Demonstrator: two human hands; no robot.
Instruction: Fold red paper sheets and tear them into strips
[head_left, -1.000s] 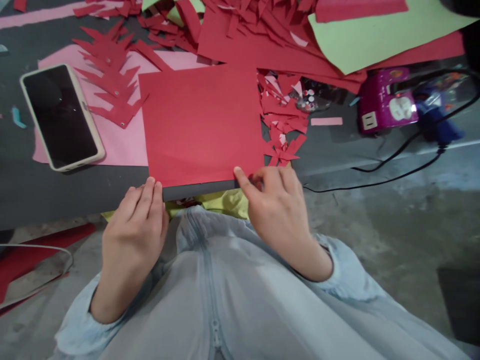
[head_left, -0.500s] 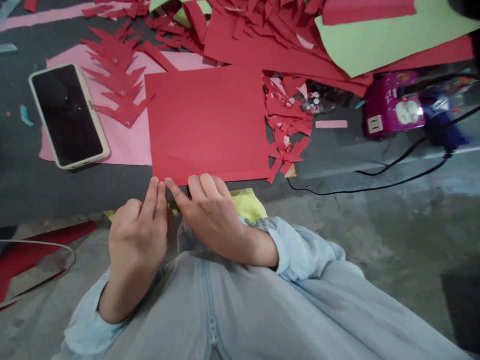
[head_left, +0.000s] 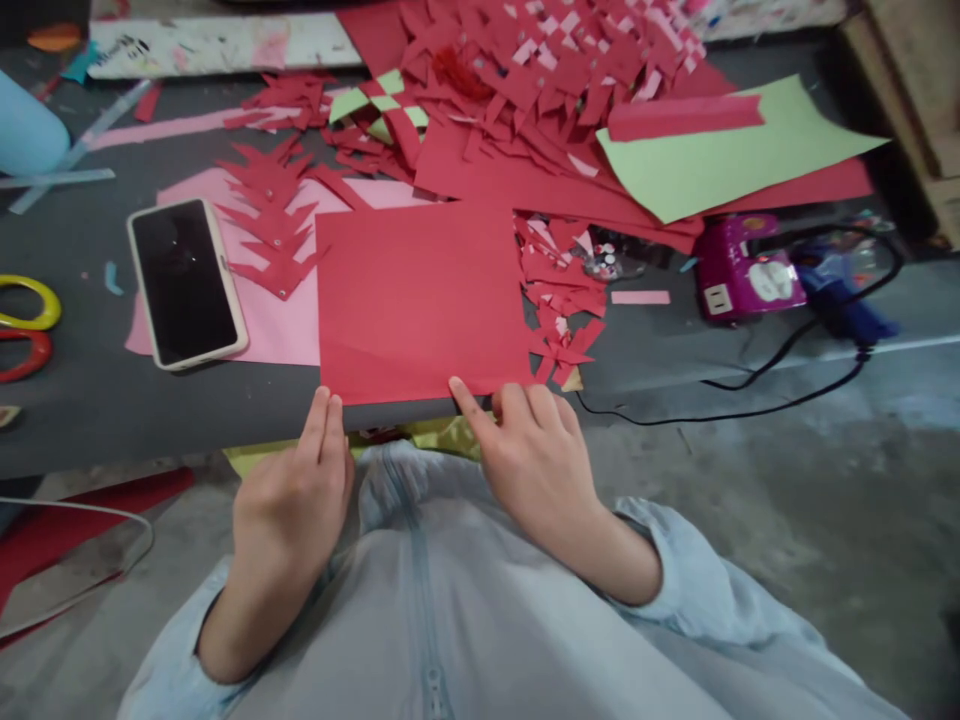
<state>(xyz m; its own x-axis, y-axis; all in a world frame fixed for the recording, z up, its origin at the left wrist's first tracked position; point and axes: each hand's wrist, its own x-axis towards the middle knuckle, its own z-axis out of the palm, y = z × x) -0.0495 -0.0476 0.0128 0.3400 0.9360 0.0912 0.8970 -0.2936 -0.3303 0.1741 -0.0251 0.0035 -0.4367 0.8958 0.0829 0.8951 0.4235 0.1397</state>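
Writing first: the white strip [head_left: 225,45], well beyond your left fingertips, carries dark lettering near its left end, too blurred to read; the purple box [head_left: 750,270], out to the right of your right fingertips, bears a white patch and a small pale label, details too small to make out. Your left hand [head_left: 292,500] has two fingers straight and close together, tips at the near left corner of the red sheet [head_left: 420,300], laid on rather than gripping. Your right hand [head_left: 540,460] stretches one digit to the sheet's near edge; the others are curled, and you cannot tell whether they hold anything. The sheet lies flat, extending away from both sets of fingertips. Beyond and left of your left fingers, a dark-screened phone [head_left: 184,285] rests on pink paper [head_left: 289,345], which runs under the sheet; spiky red cutouts [head_left: 277,245] reach the sheet's left edge. Farther left, note yellow and red scissor handles [head_left: 30,330]. Just beyond your right fingers, red scraps [head_left: 562,290] crowd the sheet's right side, and a black cord [head_left: 652,422] ends near that hand. Farthest out: green paper [head_left: 720,165].
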